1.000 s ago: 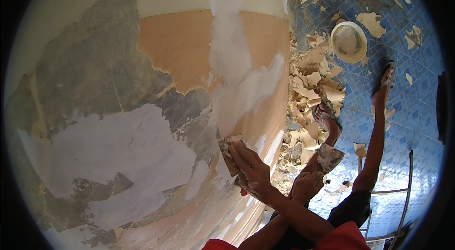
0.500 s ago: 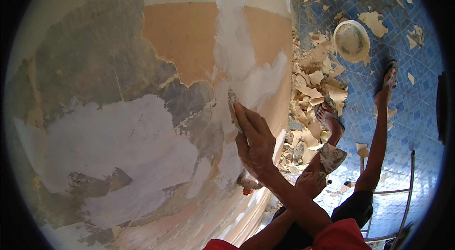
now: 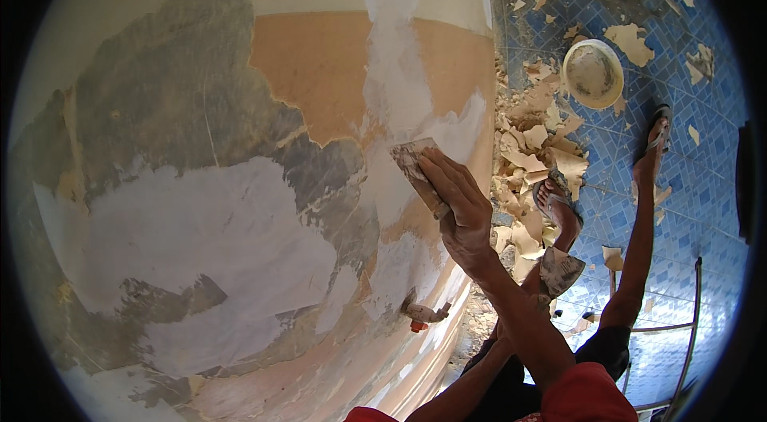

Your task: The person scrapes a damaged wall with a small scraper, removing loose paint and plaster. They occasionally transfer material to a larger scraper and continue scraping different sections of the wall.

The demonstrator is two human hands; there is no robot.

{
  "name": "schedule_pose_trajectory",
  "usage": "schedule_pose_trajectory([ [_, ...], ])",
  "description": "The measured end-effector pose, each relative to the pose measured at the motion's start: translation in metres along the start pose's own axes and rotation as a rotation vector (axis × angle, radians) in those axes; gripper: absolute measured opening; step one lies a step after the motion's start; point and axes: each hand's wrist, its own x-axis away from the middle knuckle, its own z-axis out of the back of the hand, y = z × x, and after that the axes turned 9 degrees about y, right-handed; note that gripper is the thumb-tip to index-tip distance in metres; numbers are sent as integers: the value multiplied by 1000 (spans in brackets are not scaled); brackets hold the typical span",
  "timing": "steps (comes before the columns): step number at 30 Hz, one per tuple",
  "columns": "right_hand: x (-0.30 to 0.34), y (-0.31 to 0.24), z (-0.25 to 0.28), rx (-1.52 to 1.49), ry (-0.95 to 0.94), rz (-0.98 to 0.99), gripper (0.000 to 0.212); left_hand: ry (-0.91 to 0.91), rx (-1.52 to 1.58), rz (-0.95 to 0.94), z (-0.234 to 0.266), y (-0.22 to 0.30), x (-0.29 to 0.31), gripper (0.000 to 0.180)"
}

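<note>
My right hand (image 3: 466, 218) is closed around a flat putty knife (image 3: 415, 170), its wide blade smeared with pale filler. The blade lies at the wall (image 3: 319, 74), over a white-filled strip; whether its edge touches cannot be told. Below, my forearms cross. My left hand (image 3: 540, 299), mostly hidden behind the right forearm, grips a second putty knife (image 3: 562, 271) with a broad, dirty blade. The wall has cream and orange paint, bare grey patches and a large white filler patch (image 3: 232, 238).
A tap (image 3: 425, 312) with a red part juts from the wall below my right hand. Peeled paint flakes (image 3: 527, 142) pile along the wall's foot. A pale bucket (image 3: 593, 74) stands on blue tiles (image 3: 615, 134). A thin metal frame (image 3: 693, 318) is at lower right.
My right hand has moved right, and its putty knife has turned from nearly edge-on to show its broad face. The right forearm now covers most of my left hand; the tap shows more fully.
</note>
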Motion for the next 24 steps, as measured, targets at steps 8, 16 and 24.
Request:
schedule_pose_trajectory([
  [8,93,-3,-24,-37,-146,-32,68,13,9,1,-6,-4,2,31],
  [16,41,10,27,-40,-81,-31,54,154,85,-102,-8,-12,10,22],
  [24,-44,16,-13,16,-76,299,64,84,-7,-130,-5,-8,13,18],
])
